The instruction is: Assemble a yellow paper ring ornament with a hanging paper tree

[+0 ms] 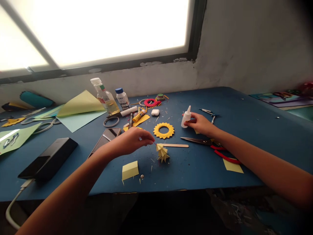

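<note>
My left hand (133,140) pinches the end of a thin reddish-purple string or stick (155,143). It runs to the top of a small pale yellow folded-paper piece (161,152), tiered and pointed like a little tree, low over the blue table. Fingers of my right hand (198,124) are closed round a small white squeeze bottle (186,118), whose pointed nozzle faces up. A flat wooden craft stick (176,145) lies just behind the paper piece. Farther back rests a yellow folded-paper ring (163,130).
Red-handled scissors (215,148) lie under my right forearm, near a yellow paper (233,165). A creased paper piece (130,170) sits at the front. Left are a black power bank (49,158) and a phone (105,138); bottles (105,98) stand at the back.
</note>
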`<state>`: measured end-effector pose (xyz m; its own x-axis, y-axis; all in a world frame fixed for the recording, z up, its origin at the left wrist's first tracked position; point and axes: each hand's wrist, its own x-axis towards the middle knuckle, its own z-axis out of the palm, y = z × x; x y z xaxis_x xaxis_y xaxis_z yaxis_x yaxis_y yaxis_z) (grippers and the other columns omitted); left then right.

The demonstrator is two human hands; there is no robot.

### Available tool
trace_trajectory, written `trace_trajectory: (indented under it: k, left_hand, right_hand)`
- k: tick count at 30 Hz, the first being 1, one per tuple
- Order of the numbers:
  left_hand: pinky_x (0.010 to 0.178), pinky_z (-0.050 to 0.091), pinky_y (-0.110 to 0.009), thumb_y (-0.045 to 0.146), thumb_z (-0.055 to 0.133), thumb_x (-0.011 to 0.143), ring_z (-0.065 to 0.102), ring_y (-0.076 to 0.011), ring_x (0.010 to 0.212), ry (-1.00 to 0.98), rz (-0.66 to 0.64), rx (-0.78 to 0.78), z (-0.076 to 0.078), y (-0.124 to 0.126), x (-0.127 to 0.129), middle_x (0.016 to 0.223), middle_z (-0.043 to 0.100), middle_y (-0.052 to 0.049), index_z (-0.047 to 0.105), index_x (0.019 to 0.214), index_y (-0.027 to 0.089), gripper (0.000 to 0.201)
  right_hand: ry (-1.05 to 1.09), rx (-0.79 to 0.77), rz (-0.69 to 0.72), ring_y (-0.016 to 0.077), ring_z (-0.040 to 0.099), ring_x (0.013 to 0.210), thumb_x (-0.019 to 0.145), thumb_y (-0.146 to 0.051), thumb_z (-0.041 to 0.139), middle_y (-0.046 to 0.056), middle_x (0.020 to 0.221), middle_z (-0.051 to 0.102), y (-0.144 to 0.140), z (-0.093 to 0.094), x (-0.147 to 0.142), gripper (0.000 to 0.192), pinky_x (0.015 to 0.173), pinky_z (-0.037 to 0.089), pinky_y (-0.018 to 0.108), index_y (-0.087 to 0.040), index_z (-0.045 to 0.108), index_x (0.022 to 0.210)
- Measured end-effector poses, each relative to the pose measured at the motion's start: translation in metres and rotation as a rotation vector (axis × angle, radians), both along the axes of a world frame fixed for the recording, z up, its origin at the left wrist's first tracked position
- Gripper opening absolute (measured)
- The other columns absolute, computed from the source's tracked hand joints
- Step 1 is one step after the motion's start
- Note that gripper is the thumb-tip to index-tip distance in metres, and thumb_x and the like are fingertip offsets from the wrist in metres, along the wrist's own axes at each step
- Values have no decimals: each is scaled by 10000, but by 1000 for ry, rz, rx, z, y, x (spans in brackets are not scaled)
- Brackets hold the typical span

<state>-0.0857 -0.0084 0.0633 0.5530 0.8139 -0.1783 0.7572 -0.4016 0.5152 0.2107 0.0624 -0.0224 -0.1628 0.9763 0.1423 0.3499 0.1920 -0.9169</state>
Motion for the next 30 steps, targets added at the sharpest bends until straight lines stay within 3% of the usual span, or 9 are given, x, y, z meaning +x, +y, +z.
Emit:
trace_trajectory:
  k: [4, 9, 13, 16, 19, 21, 23, 26, 30]
  left_hand:
    - [707, 488, -220, 340, 504, 873, 642, -133, 821, 2, -37, 56, 6, 1, 1, 965, 710, -3, 690, 998, 239, 246]
    - [719, 474, -232, 311, 476, 887, 635, -136, 816, 31, -101, 178, 10, -1, 6, 970, 711, -21, 691, 1003, 225, 259]
    - [660, 462, -242, 347, 522, 865, 630, -141, 730, 58, -86, 252, 19, -4, 14, 881, 722, -15, 699, 972, 224, 240]
    - [664, 452, -253, 333, 510, 876, 631, -151, 749, 61, -135, 340, 29, -7, 26, 887, 721, -10, 705, 926, 230, 226]
    - [695, 447, -254, 293, 491, 891, 636, -146, 772, 15, -219, 390, 39, -10, 42, 892, 720, 1, 701, 933, 241, 221]
    - [698, 443, -253, 282, 508, 885, 635, -143, 763, -16, -238, 426, 43, -11, 51, 873, 716, 1, 702, 930, 234, 205]
    - [679, 440, -247, 295, 534, 874, 630, -137, 743, -55, -216, 463, 43, -10, 57, 850, 713, 0, 703, 925, 224, 190]
    - [648, 438, -237, 333, 546, 867, 622, -125, 717, -133, -157, 480, 34, -3, 57, 823, 711, 0, 697, 955, 222, 207]
    - [664, 460, -240, 354, 514, 877, 626, -129, 730, -162, -99, 377, 6, 18, 47, 843, 711, -22, 686, 995, 203, 258]
  right_hand:
    - [-277, 142, -14, 250, 667, 852, 710, -343, 692, 80, 973, 692, 1, -5, 3, 404, 837, 483, 432, -184, 603, 1071]
    - [-293, 99, -34, 241, 656, 896, 675, -395, 727, 85, 1023, 674, 6, -7, 7, 609, 824, 496, 407, -195, 503, 1205]
    - [-399, 20, -119, 291, 643, 900, 514, -462, 826, 148, 1148, 621, -16, 28, 18, 934, 693, 534, 403, -194, 432, 1317]
    - [-374, 255, -242, 275, 639, 850, 697, -537, 690, 114, 1032, 663, -54, 64, 12, 563, 701, 517, 414, -226, 581, 1154]
    - [-220, 334, 12, 247, 636, 927, 824, -480, 580, 66, 987, 690, -86, 79, -13, 303, 822, 494, 400, -264, 657, 1022]
    - [-180, 263, 234, 243, 608, 1032, 822, -446, 598, 40, 1074, 675, -93, 76, -31, 297, 916, 453, 398, -274, 652, 1059]
    - [-41, 149, 361, 220, 610, 1036, 823, -439, 597, 32, 1079, 676, -90, 67, -45, 303, 901, 462, 358, -254, 646, 1058]
    - [123, -57, 391, 179, 647, 836, 828, -470, 569, 36, 904, 705, -82, 57, -53, 292, 716, 496, 293, -207, 657, 919]
    - [50, -161, 361, 135, 597, 655, 814, -479, 578, 28, 765, 693, -74, 51, -48, 305, 602, 446, 257, -186, 662, 806]
